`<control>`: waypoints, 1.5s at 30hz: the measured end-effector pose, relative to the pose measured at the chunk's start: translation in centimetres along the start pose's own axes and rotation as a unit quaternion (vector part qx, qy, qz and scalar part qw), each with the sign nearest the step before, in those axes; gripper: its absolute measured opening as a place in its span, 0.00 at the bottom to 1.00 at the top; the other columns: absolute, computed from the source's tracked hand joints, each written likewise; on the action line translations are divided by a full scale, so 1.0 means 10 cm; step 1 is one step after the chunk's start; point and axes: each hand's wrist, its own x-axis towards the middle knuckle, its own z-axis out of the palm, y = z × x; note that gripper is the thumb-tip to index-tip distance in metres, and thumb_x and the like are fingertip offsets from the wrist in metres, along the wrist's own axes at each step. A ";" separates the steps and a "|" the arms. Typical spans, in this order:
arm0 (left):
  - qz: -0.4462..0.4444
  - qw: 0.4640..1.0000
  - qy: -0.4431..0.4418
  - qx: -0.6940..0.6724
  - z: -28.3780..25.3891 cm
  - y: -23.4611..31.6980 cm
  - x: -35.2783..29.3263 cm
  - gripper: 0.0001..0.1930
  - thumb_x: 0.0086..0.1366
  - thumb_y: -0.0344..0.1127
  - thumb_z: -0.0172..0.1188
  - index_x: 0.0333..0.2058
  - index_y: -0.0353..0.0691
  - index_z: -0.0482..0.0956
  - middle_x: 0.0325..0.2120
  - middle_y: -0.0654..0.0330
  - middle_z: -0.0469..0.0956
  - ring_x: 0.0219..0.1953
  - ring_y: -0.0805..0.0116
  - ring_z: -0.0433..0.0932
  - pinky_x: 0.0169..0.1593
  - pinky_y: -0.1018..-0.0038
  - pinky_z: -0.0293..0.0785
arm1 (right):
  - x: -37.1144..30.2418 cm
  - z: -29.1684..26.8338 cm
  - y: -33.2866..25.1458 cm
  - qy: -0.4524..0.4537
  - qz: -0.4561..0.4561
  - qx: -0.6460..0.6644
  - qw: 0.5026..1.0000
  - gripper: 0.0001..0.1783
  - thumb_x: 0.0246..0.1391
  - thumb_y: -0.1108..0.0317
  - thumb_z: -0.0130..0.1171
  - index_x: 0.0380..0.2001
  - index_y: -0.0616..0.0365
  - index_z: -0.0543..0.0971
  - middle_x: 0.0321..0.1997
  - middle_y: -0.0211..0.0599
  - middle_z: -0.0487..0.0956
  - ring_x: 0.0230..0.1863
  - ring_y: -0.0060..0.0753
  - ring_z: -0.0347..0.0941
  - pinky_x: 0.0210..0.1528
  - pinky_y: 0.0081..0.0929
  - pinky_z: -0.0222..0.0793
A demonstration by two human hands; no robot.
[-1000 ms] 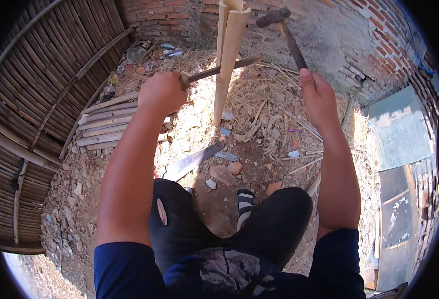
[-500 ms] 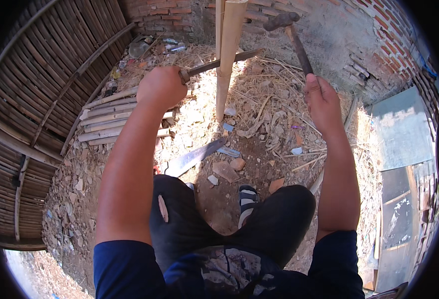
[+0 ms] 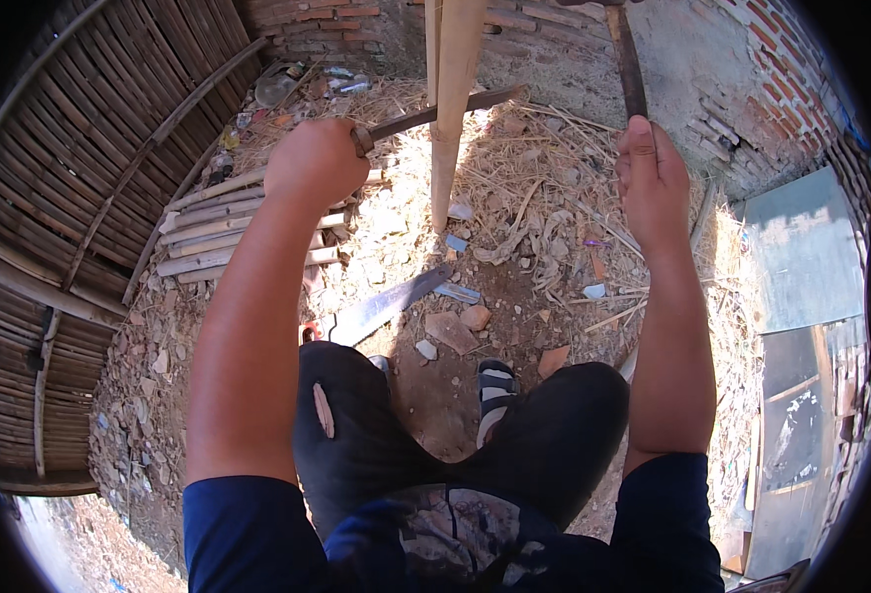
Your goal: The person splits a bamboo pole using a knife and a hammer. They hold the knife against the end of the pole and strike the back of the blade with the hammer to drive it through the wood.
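My left hand [image 3: 315, 160] is closed around the handle of a long dark blade [image 3: 437, 111], which lies across an upright bamboo pole [image 3: 451, 109]. The blade sticks out to the right of the pole. My right hand [image 3: 653, 180] grips the wooden handle of a hammer [image 3: 631, 61]; its head is cut off at the top edge. The pole's lower end rests on the straw-covered ground. My knees in black trousers and a striped sandal [image 3: 495, 387] show below.
Split bamboo strips [image 3: 220, 229] lie on the ground to the left. A flat saw blade [image 3: 388, 304] lies near my feet among stones and straw. A woven bamboo fence [image 3: 70, 198] curves on the left, a brick wall [image 3: 742, 69] stands behind, and metal sheets [image 3: 801, 257] are at the right.
My right hand with the hammer has risen, so the hammer head has left the top of the picture. The left hand and blade stay at the pole.
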 end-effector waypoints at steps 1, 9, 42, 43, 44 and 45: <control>0.006 1.000 0.001 0.002 0.02 0.03 0.00 0.17 0.60 0.40 0.62 0.48 0.46 0.84 0.45 0.52 0.85 0.49 0.51 0.84 0.53 0.56 0.81 | -0.04 0.02 0.04 0.021 -0.019 0.002 1.000 0.32 0.72 0.39 0.46 0.36 0.62 0.75 0.23 0.42 0.74 0.27 0.41 0.72 0.34 0.40 0.68; 0.006 1.000 0.011 0.003 0.02 -0.05 0.00 0.17 0.60 0.40 0.61 0.47 0.47 0.84 0.44 0.53 0.86 0.49 0.51 0.84 0.53 0.56 0.81 | -0.04 0.31 0.02 -0.184 0.021 -0.180 0.966 0.32 0.72 0.39 0.45 0.35 0.62 0.75 0.24 0.44 0.75 0.29 0.50 0.73 0.36 0.44 0.69; 0.010 1.000 0.016 0.022 0.02 0.00 -0.01 0.17 0.63 0.43 0.59 0.49 0.48 0.84 0.46 0.53 0.84 0.50 0.52 0.84 0.53 0.56 0.82 | 0.05 0.08 0.01 -0.005 0.005 0.069 0.998 0.35 0.71 0.35 0.43 0.36 0.62 0.75 0.24 0.38 0.76 0.28 0.37 0.75 0.34 0.38 0.68; 0.008 1.000 0.008 0.025 0.01 0.00 0.01 0.17 0.64 0.44 0.59 0.49 0.48 0.83 0.47 0.53 0.84 0.50 0.53 0.83 0.54 0.55 0.81 | 0.03 0.09 0.00 0.010 0.006 0.123 0.992 0.35 0.71 0.35 0.43 0.35 0.61 0.76 0.24 0.37 0.76 0.28 0.36 0.75 0.34 0.38 0.68; 0.011 1.000 0.010 0.025 0.00 0.04 0.01 0.17 0.64 0.45 0.58 0.49 0.48 0.83 0.46 0.53 0.84 0.50 0.53 0.83 0.54 0.56 0.81 | 0.00 0.17 0.09 0.009 -0.010 0.028 1.000 0.35 0.71 0.35 0.43 0.35 0.60 0.76 0.24 0.34 0.75 0.27 0.33 0.73 0.33 0.36 0.67; 0.013 1.000 0.011 0.025 -0.01 0.08 0.02 0.17 0.65 0.45 0.58 0.49 0.48 0.83 0.46 0.54 0.84 0.49 0.53 0.84 0.53 0.56 0.81 | -0.06 0.33 0.30 0.007 -0.025 -0.067 0.997 0.34 0.71 0.35 0.43 0.34 0.59 0.76 0.23 0.32 0.73 0.27 0.30 0.72 0.32 0.35 0.67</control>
